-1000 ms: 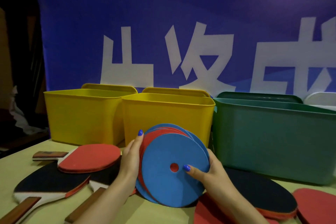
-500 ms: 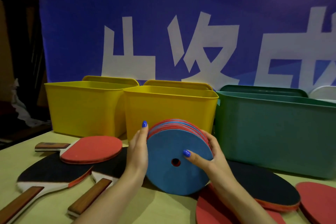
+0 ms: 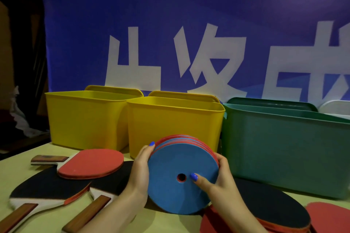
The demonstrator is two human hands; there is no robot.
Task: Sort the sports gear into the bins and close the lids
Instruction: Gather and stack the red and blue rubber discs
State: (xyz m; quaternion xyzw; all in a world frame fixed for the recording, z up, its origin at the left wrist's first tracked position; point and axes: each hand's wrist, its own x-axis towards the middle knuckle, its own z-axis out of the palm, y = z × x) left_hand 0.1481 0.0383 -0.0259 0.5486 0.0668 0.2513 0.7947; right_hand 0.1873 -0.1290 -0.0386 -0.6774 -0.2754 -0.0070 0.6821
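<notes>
both hands [image 3: 181,174] clamp disc stack [image 3: 176,191] upright on table [image 3: 24,164]

The front disc [image 3: 181,178] is blue with a red-edged hole at its middle; the discs stacked behind it show red and blue rims in turn. Both hands wear bright blue nail polish, seen on the left hand [image 3: 141,168] and the right hand [image 3: 217,181]. Two bins [image 3: 85,119] [image 3: 174,125] are yellow with yellow lids; the third bin [image 3: 284,149] is dark green, its lid green too, with a white lid [image 3: 337,108] beyond. The paddles are red [image 3: 91,162] or black [image 3: 47,187] faced, with pale wood and brown handles. The table [image 3: 19,168] is pale yellow-green. The backdrop [image 3: 170,15] is blue with large white characters.
</notes>
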